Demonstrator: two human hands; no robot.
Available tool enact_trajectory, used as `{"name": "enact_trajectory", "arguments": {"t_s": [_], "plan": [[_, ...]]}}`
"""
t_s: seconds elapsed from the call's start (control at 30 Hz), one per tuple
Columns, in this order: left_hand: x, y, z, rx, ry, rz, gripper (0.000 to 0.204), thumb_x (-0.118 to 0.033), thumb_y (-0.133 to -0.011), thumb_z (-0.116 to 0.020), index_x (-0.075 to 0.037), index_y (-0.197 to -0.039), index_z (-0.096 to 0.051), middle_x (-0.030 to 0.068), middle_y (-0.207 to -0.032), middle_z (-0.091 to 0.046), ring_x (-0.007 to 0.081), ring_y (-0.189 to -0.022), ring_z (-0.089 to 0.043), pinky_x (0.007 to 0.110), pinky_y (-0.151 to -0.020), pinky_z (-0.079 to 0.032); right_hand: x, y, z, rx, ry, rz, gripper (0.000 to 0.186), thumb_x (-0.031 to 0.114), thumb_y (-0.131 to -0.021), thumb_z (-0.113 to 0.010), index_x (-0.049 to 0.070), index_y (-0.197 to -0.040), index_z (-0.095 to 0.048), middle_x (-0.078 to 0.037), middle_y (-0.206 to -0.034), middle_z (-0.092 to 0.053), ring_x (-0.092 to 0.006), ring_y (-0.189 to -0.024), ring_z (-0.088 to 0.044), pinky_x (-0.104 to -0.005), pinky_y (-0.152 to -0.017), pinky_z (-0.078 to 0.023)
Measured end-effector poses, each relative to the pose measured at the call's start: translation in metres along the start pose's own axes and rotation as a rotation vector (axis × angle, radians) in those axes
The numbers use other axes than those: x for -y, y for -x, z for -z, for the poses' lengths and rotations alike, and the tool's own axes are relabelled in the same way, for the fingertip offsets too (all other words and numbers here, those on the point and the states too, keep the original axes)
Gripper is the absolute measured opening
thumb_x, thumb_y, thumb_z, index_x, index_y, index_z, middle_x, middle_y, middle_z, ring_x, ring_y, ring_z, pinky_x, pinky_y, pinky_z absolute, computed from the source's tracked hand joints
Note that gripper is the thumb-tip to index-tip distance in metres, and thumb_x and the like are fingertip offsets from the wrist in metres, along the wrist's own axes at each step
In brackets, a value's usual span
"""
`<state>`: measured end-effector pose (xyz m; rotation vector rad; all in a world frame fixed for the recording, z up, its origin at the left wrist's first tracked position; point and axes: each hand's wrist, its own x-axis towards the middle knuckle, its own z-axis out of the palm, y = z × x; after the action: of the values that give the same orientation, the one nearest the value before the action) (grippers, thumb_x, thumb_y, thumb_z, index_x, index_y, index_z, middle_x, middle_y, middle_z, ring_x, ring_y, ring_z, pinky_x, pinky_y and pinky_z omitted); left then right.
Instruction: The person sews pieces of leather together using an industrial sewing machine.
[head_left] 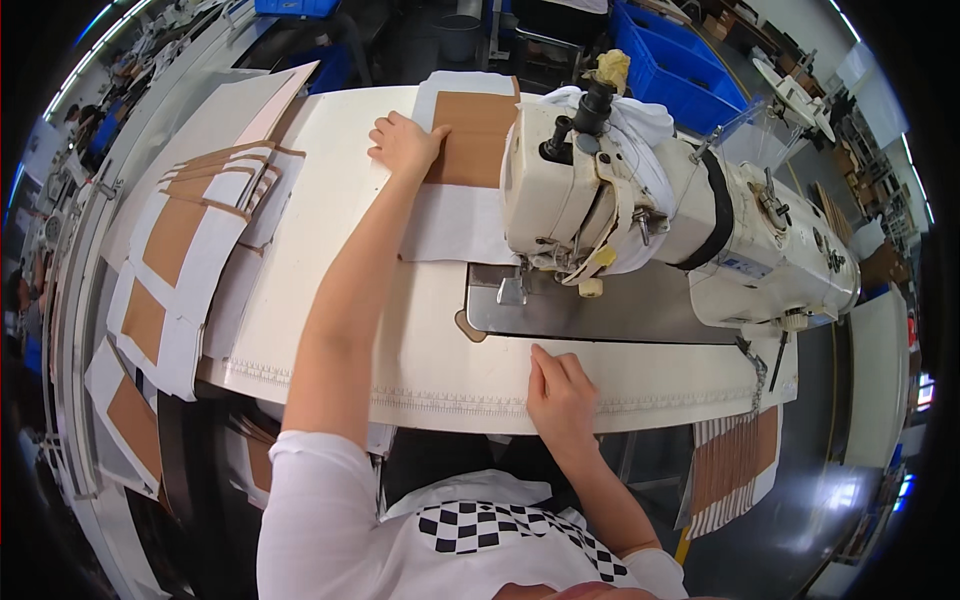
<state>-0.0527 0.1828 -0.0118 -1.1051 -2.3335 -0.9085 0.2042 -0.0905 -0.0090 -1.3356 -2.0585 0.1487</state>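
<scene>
My left hand reaches to the far side of the white table, fingers apart and bent, thumb at the left edge of a white panel with a brown patch. The panel runs behind the head of a white sewing machine, whose presser foot sits over a metal plate. My right hand rests near the table's front edge, below the plate, fingers curled together with nothing visible in them.
Stacked brown-and-white pieces lie on the left, more below. Striped brown pieces hang at lower right. Blue bins and a grey bucket stand behind the table. An aisle runs on the right.
</scene>
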Motion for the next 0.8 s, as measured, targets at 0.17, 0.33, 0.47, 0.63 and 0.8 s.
{"name": "enact_trajectory", "arguments": {"t_s": [0.17, 0.33, 0.47, 0.63, 0.8], "plan": [[0.026, 0.003, 0.011, 0.213, 0.22, -0.173, 0.034, -0.034, -0.087, -0.067, -0.005, -0.104, -0.058, 0.019, -0.098, -0.064, 0.038, -0.087, -0.063, 0.048, -0.075, -0.049, 0.002, 0.004, 0.001, 0.021, -0.09, -0.027, 0.019, 0.001, -0.079, -0.067, 0.006, -0.097, -0.071, -0.007, -0.079, -0.058, -0.0228, -0.065, -0.061, -0.0334, -0.055, -0.05], [0.126, 0.036, 0.178, -0.194, 0.46, -0.244, 0.019, -0.017, -0.092, -0.064, -0.003, -0.091, -0.051, 0.0185, -0.074, -0.06, 0.0358, -0.058, -0.056, 0.039, -0.054, -0.045, -0.005, 0.003, 0.003, 0.051, -0.134, -0.037, 0.016, 0.001, -0.085, -0.066, 0.003, -0.1, -0.07, -0.009, -0.081, -0.058, -0.0217, -0.064, -0.058, -0.0323, -0.054, -0.046], [0.27, 0.132, 0.328, -0.492, 0.589, 0.116, 0.018, -0.019, -0.102, -0.047, -0.002, -0.107, -0.046, 0.0064, -0.09, -0.06, 0.0128, -0.083, -0.057, 0.026, -0.071, -0.047, -0.004, -0.001, 0.002, 0.062, -0.172, 0.05, 0.015, 0.001, -0.087, -0.065, 0.003, -0.101, -0.07, -0.006, -0.078, -0.057, -0.0169, -0.059, -0.053, -0.0293, -0.051, -0.043], [0.387, 0.299, 0.351, -0.723, 0.202, 0.546, 0.034, -0.031, -0.104, -0.04, 0.002, -0.108, -0.044, 0.0107, -0.1, -0.053, 0.0183, -0.09, -0.052, 0.032, -0.08, -0.045, 0.014, -0.011, -0.016, 0.09, -0.219, 0.113, 0.015, 0.003, -0.088, -0.065, 0.002, -0.102, -0.07, -0.005, -0.074, -0.056, -0.0135, -0.055, -0.048, -0.0278, -0.049, -0.038], [0.451, 0.389, 0.284, -0.505, -0.012, 1.093, 0.046, -0.032, -0.099, -0.046, 0.006, -0.125, -0.04, 0.0346, -0.111, -0.058, 0.0482, -0.104, -0.056, 0.047, -0.087, -0.044, 0.015, -0.009, -0.019, 0.096, -0.218, 0.105, 0.016, 0.005, -0.09, -0.063, 0.002, -0.104, -0.071, -0.004, -0.075, -0.055, -0.0121, -0.058, -0.047, -0.0257, -0.052, -0.039]]}}
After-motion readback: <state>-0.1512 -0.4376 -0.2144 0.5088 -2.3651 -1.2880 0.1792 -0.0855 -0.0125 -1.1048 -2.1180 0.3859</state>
